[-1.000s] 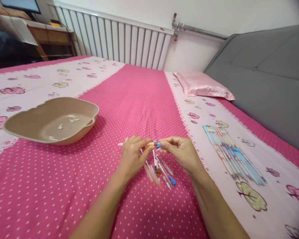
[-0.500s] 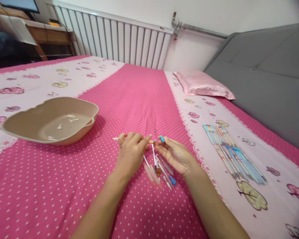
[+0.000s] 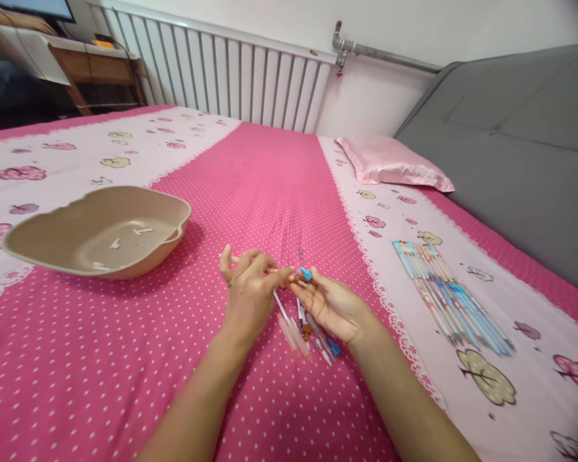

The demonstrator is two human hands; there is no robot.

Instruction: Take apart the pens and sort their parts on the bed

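Observation:
My left hand [image 3: 248,296] pinches a thin pink pen barrel [image 3: 274,272] above the pink dotted bedsheet [image 3: 250,186]. My right hand [image 3: 332,306] lies palm up right beside it, its fingertips holding a small blue cap [image 3: 306,274] at the barrel's end. Under both hands lies a small heap of loose pen parts [image 3: 308,333], partly hidden by my fingers. A row of several assembled blue pens [image 3: 450,298] lies to the right on the sheet.
A beige plastic basin [image 3: 96,231] with a few small white bits inside sits at the left. A pink pillow [image 3: 395,167] and grey headboard [image 3: 510,154] are at the right. A white radiator [image 3: 221,77] runs along the far wall.
My right hand has turned palm up and dropped a little, with the blue cap now at its fingertips. My left hand has shifted slightly left with the pen barrel.

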